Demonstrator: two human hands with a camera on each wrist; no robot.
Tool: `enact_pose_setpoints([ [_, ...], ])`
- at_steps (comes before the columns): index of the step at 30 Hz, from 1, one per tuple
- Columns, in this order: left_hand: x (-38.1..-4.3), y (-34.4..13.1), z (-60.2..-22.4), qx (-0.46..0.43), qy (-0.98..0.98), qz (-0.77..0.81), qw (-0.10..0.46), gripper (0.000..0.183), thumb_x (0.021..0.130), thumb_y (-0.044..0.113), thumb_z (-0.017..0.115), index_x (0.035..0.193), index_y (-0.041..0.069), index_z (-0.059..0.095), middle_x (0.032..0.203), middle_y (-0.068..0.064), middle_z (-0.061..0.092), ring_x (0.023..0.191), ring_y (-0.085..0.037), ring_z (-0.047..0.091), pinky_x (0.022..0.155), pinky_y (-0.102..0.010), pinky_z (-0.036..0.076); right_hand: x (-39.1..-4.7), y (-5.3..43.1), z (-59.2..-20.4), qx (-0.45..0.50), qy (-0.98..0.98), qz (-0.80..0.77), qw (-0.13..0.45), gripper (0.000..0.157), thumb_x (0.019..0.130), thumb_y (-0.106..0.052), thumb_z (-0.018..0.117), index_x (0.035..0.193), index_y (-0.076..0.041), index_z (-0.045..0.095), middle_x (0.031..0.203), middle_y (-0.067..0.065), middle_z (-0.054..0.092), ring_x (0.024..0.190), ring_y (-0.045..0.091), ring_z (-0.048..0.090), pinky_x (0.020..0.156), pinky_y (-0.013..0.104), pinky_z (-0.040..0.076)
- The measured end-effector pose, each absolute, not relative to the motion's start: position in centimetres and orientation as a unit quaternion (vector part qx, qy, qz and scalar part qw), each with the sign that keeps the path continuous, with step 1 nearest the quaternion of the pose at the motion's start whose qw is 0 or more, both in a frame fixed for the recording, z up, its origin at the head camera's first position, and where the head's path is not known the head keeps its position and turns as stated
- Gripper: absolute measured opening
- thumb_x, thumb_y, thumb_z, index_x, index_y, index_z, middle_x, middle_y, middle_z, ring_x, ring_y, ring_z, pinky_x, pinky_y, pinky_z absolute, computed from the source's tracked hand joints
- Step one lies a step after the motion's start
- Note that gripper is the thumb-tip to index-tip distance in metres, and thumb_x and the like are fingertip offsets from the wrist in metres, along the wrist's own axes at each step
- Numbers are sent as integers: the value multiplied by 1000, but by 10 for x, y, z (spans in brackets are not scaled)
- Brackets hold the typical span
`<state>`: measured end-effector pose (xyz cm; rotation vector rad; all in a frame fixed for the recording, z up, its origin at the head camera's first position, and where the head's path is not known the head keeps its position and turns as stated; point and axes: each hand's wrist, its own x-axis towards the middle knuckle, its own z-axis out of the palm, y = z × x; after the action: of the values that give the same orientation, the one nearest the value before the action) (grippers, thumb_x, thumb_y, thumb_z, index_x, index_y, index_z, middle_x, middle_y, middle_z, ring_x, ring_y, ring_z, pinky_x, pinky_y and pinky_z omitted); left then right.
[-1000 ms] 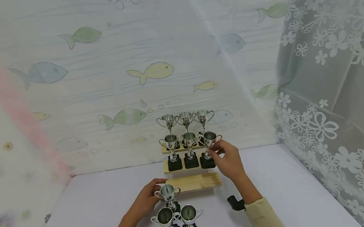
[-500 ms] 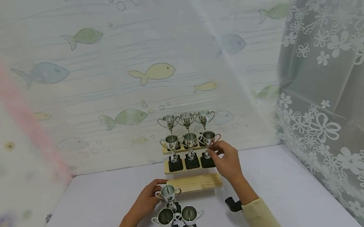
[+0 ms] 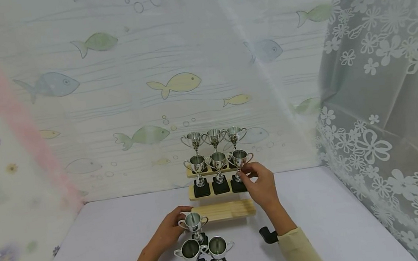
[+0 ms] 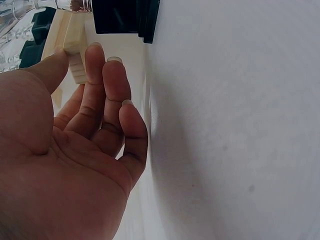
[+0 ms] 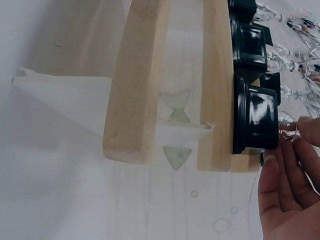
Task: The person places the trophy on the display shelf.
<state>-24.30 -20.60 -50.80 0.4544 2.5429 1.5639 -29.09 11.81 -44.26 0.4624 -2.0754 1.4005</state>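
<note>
My right hand (image 3: 261, 183) pinches the stem of a silver two-handled trophy cup (image 3: 240, 158). Its black base (image 5: 257, 117) rests upright at the right end of the middle wooden step (image 3: 191, 192), beside two similar trophies. At the left end of the lowest wooden step (image 3: 222, 210) is my left hand (image 3: 168, 229). Its thumb lies on the step's end in the left wrist view, the other fingers curling beneath (image 4: 75, 50). A trophy (image 3: 193, 223) stands right by this hand, and two more trophies (image 3: 217, 248) are in front of it.
Three trophies (image 3: 214, 137) line the top step (image 3: 188, 173) at the back. Behind the white table (image 3: 322, 221) hangs a fish-patterned curtain (image 3: 141, 91). Lace-flowered sheer fabric (image 3: 383, 144) drapes along the right side.
The trophy in my right hand has shifted slightly back and left, into line with its row. My left hand stays at the lowest step's end.
</note>
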Motion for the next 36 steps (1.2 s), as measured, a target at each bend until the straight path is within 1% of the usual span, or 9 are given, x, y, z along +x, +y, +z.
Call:
enact_pose_setpoints([
  [4, -242, -205, -506, 150, 843, 512, 62, 53, 96, -10, 54, 148, 1, 54, 107, -8, 72, 75, -17, 53, 66, -28, 45, -289, 121, -443, 170, -777, 529, 295, 17, 92, -4, 80, 108, -3, 73, 105, 9, 75, 96, 26, 73, 81, 48, 59],
  [7, -240, -205, -505, 151, 846, 508, 60, 52, 96, -10, 54, 147, 0, 54, 106, -8, 72, 73, -16, 52, 65, -28, 45, -287, 124, -442, 165, -777, 531, 296, 18, 92, -5, 81, 108, -2, 72, 104, 9, 74, 96, 26, 72, 81, 49, 59],
  [12, -238, -204, -503, 145, 848, 505, 60, 53, 95, -10, 54, 147, 1, 54, 104, -7, 71, 72, -15, 52, 64, -27, 44, -282, 129, -439, 166, -785, 520, 293, 17, 92, -7, 81, 107, -4, 72, 94, 6, 73, 86, 21, 69, 74, 37, 57],
  [16, -237, -204, -502, 145, 847, 508, 63, 54, 95, -11, 54, 147, 0, 54, 105, -7, 72, 77, -16, 55, 65, -28, 46, -276, 132, -436, 175, -787, 516, 291, 12, 93, -6, 79, 103, -7, 72, 85, 1, 71, 76, 16, 65, 68, 27, 54],
  [23, -237, -205, -501, 157, 841, 515, 65, 54, 94, -11, 55, 148, -3, 52, 106, -9, 73, 82, -18, 60, 71, -29, 50, -267, 132, -428, 250, -773, 518, 266, 10, 95, -5, 78, 100, -12, 74, 81, -4, 71, 68, 12, 64, 62, 28, 54],
  [27, -238, -204, -502, 153, 844, 510, 66, 54, 94, -11, 55, 148, -2, 52, 105, -8, 73, 82, -21, 59, 68, -29, 49, -261, 129, -424, 292, -773, 522, 213, 7, 96, -6, 76, 102, -9, 76, 83, -5, 73, 68, 12, 65, 64, 29, 55],
  [30, -238, -203, -502, 150, 845, 509, 66, 54, 95, -11, 55, 148, -2, 52, 104, -8, 72, 82, -23, 59, 68, -28, 48, -256, 127, -421, 322, -777, 517, 158, 8, 97, -7, 76, 104, -9, 77, 89, -2, 75, 72, 13, 67, 66, 31, 57],
  [33, -237, -203, -501, 151, 844, 510, 66, 54, 94, -10, 55, 148, -3, 51, 104, -8, 72, 81, -22, 59, 68, -28, 48, -254, 126, -421, 368, -779, 499, 90, 10, 98, -10, 75, 106, -13, 79, 95, 0, 77, 80, 13, 69, 71, 33, 58],
  [36, -237, -204, -501, 149, 845, 509, 67, 54, 94, -10, 55, 148, -4, 51, 103, -7, 72, 81, -21, 59, 67, -28, 48, -255, 125, -425, 416, -770, 483, -8, 12, 99, -10, 74, 107, -16, 80, 101, -1, 77, 89, 11, 70, 77, 33, 59],
])
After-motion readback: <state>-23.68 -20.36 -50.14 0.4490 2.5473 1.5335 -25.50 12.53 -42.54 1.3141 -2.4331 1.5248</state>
